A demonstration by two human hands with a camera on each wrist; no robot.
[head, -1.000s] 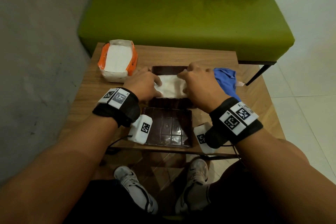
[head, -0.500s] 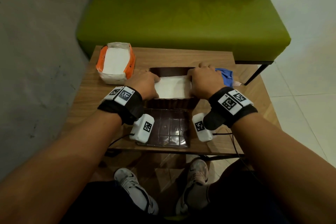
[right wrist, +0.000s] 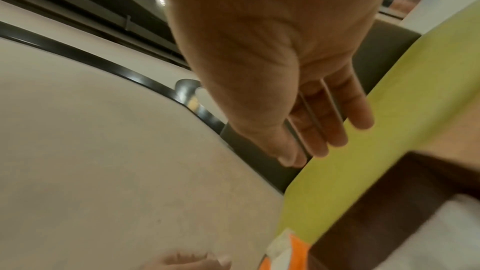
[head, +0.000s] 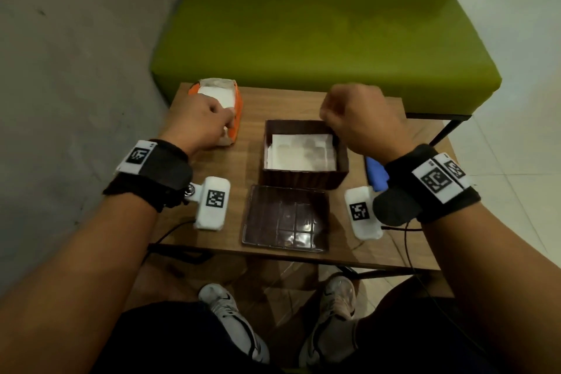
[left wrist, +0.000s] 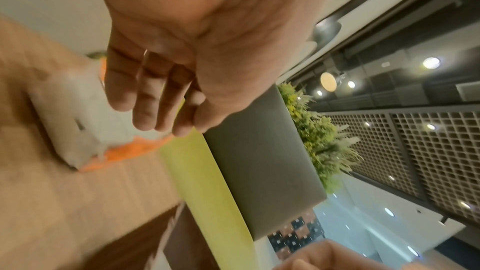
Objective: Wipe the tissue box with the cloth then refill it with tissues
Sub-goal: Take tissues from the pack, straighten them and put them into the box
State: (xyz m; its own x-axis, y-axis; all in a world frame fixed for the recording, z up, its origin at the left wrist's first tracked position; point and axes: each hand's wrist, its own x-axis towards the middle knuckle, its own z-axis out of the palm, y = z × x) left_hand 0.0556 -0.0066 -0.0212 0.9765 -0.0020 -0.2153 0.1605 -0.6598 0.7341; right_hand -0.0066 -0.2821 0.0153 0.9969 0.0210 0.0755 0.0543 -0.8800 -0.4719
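Observation:
The brown tissue box (head: 303, 181) stands open mid-table with a flat stack of white tissues (head: 300, 152) inside. Its brown lid (head: 285, 218) lies flat in front of it. My left hand (head: 203, 121) hovers at the orange tissue pack (head: 235, 118) at the back left; the left wrist view shows loose fingers (left wrist: 145, 110) holding nothing beside the pack (left wrist: 78, 120). My right hand (head: 358, 118) hangs above the box's back right corner, its fingers (right wrist: 335, 130) relaxed and empty. The blue cloth (head: 376, 174) lies right of the box, partly hidden by my right wrist.
The small wooden table (head: 303, 100) stands between a green bench (head: 318, 39) behind it and my knees and shoes (head: 230, 313) in front. A grey wall (head: 76, 70) runs along the left. Cables (head: 170, 231) hang off the table's front edge.
Both hands have left the tissues in the box. My left hand moved left to the orange pack, and my right hand rose above the box's right corner.

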